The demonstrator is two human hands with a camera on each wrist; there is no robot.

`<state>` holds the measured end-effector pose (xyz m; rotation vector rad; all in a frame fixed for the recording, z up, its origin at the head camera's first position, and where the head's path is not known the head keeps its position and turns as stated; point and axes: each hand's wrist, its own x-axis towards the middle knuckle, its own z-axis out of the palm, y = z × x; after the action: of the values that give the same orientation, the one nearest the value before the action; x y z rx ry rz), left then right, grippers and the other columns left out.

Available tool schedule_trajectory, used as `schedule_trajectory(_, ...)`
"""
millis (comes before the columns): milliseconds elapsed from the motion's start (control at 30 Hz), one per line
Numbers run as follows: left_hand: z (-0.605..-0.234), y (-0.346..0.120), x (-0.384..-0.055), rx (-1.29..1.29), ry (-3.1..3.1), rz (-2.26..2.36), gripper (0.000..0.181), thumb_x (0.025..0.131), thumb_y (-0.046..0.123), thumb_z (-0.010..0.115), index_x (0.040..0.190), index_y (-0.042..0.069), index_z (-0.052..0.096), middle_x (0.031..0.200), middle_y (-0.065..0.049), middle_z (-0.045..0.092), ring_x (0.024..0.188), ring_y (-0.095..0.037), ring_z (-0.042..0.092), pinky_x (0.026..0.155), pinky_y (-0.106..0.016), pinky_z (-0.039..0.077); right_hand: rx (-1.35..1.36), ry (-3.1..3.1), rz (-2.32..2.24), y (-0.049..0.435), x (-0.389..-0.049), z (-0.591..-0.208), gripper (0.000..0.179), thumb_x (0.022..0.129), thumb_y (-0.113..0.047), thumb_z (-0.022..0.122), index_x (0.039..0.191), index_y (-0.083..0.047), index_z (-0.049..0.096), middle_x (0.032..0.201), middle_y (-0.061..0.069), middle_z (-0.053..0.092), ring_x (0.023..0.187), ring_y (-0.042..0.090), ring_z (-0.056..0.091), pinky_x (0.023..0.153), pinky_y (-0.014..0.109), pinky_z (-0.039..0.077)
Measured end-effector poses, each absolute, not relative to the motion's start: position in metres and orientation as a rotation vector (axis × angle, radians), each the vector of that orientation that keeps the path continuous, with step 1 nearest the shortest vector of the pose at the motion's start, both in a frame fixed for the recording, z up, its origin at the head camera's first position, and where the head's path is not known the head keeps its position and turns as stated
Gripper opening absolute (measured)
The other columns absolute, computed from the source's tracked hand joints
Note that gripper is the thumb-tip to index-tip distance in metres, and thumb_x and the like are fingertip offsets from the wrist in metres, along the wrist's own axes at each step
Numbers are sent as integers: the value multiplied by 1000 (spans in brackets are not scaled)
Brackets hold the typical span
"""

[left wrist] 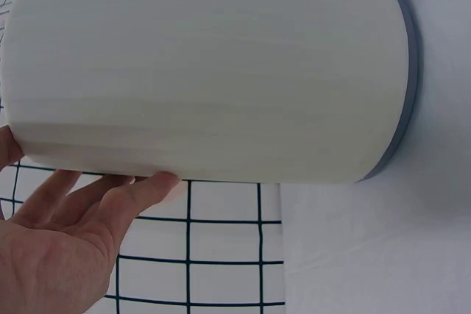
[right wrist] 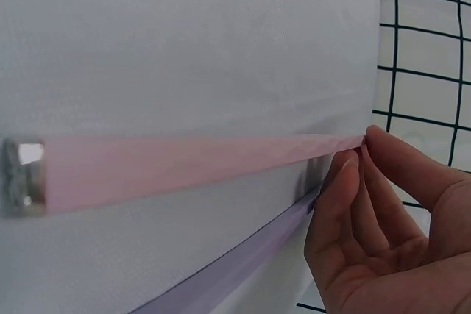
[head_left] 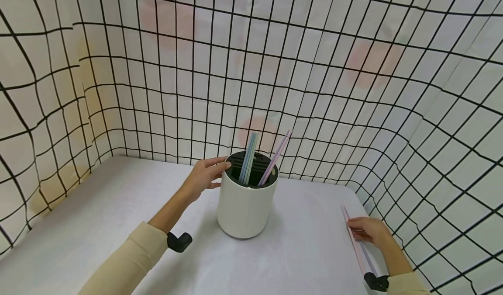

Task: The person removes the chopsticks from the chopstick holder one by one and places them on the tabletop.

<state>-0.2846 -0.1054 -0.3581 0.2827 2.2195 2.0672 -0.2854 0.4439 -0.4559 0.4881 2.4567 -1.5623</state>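
Note:
A white utensil holder (head_left: 245, 212) with a black slotted top stands upright on the table. My left hand (head_left: 204, 177) grips it at the left side of its rim; in the left wrist view its fingers lie along the white wall. Blue-green chopsticks (head_left: 248, 157) and pink-purple chopsticks (head_left: 276, 157) stick up out of the holder. Far to the right, my right hand (head_left: 367, 230) pinches a pink chopstick (right wrist: 147, 173) with a silver end cap, between thumb and fingertips. A purple chopstick (right wrist: 235, 270) lies beside it, partly hidden by the fingers.
A black wire grid (head_left: 220, 81) encloses the table at the back and both sides, with pale sheeting behind it. The white tabletop (head_left: 310, 242) stretches between the holder and my right hand. Black straps with small mounts (head_left: 180, 242) sit on both wrists.

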Motion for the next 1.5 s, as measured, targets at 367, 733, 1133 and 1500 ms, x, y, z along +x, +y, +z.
schedule_trajectory(367,-358,-104,-284,280,2233,2061,61,98,39,66,150,11,50,146,-15,58,132,-36,59,98,-49,56,489,2469,-1534,441,-285,-454,23,92,-9,72,105,9,73,76,-2,71,66,8,65,62,21,59)
schedule_trajectory(733,-356,-106,-285,289,2232,2070,62,99,39,65,151,9,50,148,-15,56,132,-36,58,99,-49,55,446,2480,-1602,426,-293,-429,43,94,-17,72,122,14,62,90,2,75,77,16,72,70,27,62)
schedule_trajectory(1133,-358,-105,-284,283,2232,2062,62,99,40,65,150,10,50,147,-15,57,132,-36,58,98,-49,56,-17,2491,-1698,344,-296,-351,49,102,-19,64,135,15,52,98,0,72,88,10,74,87,28,61)
schedule_trajectory(1500,-358,-105,-285,282,2234,2057,62,98,41,66,150,10,51,147,-14,57,131,-35,59,99,-49,56,-275,2588,-1697,249,-284,-297,43,99,-23,68,126,8,59,105,9,72,91,15,75,91,31,60)
